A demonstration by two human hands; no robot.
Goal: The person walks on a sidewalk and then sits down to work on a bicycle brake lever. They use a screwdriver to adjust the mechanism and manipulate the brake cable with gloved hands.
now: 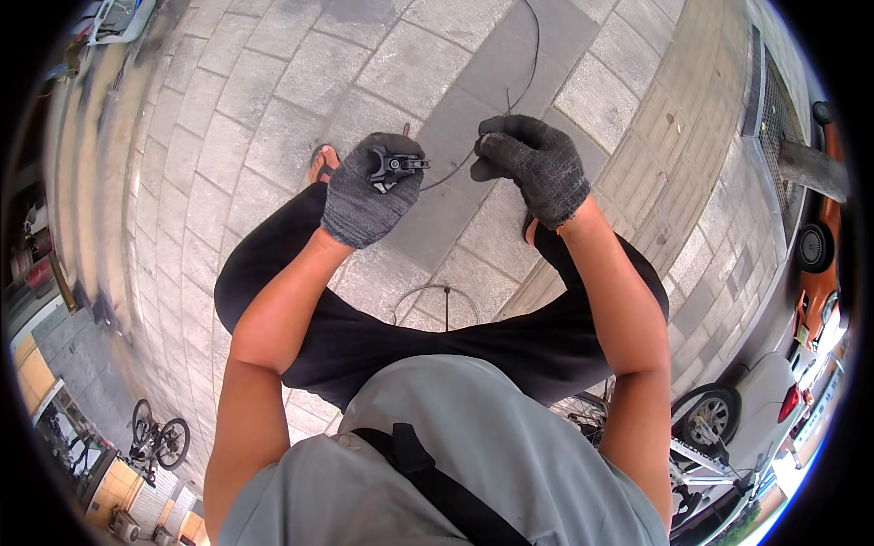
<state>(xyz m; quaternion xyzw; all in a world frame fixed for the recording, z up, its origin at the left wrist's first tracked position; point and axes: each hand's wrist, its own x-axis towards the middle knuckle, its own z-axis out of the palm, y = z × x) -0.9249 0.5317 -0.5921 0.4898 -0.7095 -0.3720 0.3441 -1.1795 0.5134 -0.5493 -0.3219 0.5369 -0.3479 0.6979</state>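
My left hand (371, 189), in a dark grey knit glove, is closed around a small black mechanical part (397, 167) that looks like a bicycle shifter. Its far end pokes out toward the right. A thin dark cable (443, 180) runs from beside that part over to my right hand (533, 162), gloved alike. There the thumb and fingers are pinched together on the cable, and the exact grip point is hidden by the glove. Beyond the right hand, a longer stretch of cable (537, 50) curves away over the paving.
Grey stone paving (410, 64) lies under my hands. A thin wire loop (435, 288) rests between my knees. A bicycle (157, 441) stands at far left. On the right are a tree trunk (813, 170), an orange car (818, 273), a silver car (760, 400) and a white bike frame (701, 460).
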